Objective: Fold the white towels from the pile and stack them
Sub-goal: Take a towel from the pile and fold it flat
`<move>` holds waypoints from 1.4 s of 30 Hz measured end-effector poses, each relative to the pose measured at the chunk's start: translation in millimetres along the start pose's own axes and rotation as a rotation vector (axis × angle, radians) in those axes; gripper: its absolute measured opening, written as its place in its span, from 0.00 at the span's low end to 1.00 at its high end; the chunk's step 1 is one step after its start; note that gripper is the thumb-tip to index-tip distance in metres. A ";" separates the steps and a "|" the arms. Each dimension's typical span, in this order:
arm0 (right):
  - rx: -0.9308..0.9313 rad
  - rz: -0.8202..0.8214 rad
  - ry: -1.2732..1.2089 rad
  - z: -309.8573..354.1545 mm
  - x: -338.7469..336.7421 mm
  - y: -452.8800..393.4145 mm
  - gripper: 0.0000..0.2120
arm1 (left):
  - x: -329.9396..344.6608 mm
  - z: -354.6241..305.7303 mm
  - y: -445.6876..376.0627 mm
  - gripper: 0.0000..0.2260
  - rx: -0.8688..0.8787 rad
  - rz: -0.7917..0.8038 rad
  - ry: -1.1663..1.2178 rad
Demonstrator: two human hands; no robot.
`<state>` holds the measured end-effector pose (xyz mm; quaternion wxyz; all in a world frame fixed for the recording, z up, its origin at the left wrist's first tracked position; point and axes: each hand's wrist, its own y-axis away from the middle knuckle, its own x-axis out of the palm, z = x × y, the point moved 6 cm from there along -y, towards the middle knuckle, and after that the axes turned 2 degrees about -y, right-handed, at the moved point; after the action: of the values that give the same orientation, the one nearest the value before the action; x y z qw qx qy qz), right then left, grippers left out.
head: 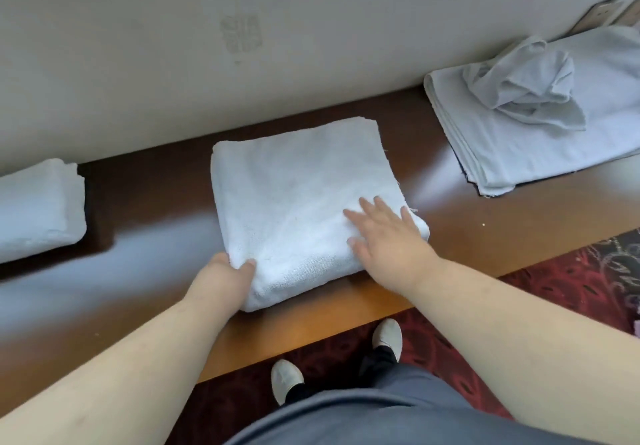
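Note:
A folded white towel (298, 198) lies in the middle of the dark wooden table (152, 209). My left hand (225, 278) grips its near left corner, thumb on top and fingers hidden under the fold. My right hand (388, 236) lies flat on the towel's near right part with fingers straight and spread. A stack of folded white towels (38, 205) sits at the left edge of the view. At the far right lies the pile (530, 122): flat white cloth with a crumpled towel (523, 87) on top.
A pale wall (242, 39) runs along the table's far side. The table's front edge is close to my legs, with grey trousers, light shoes (388, 337) and a red patterned carpet (571, 281) below. Bare wood shows between the towels.

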<state>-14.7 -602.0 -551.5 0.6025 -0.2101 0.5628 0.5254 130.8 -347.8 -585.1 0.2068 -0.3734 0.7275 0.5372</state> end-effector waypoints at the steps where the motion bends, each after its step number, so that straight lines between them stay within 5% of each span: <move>1: -0.008 0.047 0.018 4.6 12.3 10.8 0.28 | 0.6 3.8 2.5 0.18 0.012 0.023 0.031; 8: 0.165 0.157 0.088 -7.0 32.2 18.9 0.33 | -4.1 15.6 9.0 0.20 0.029 0.159 0.236; 11: 0.109 0.097 0.085 6.3 22.4 21.0 0.29 | -8.3 13.4 16.8 0.19 0.062 0.120 0.162; 14: 0.042 0.206 0.059 20.0 27.4 34.7 0.32 | -15.3 9.6 23.6 0.21 0.093 0.110 0.125; 19: 0.142 0.215 0.122 41.1 9.9 21.8 0.30 | -12.0 10.1 20.5 0.18 -0.017 0.327 0.331; 22: -0.096 0.080 0.088 98.3 -1.6 6.4 0.26 | -35.6 -7.2 -8.0 0.12 -0.057 0.256 0.487; 27: -0.470 0.186 0.191 175.6 31.4 11.7 0.35 | -71.3 -39.2 -55.4 0.21 -0.107 0.130 0.690; 36: -0.771 0.300 0.306 195.4 56.7 6.3 0.18 | -83.4 -60.6 -102.7 0.21 -0.126 0.015 0.664; 42: -0.791 0.421 0.203 187.2 60.1 6.7 0.28 | -78.0 -39.0 -111.3 0.19 -0.149 -0.107 0.592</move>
<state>54.0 -417.7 -551.1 0.2981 -0.3557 0.4054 0.7876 269.5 -375.3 -586.9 -0.0142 -0.5655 0.6941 0.4453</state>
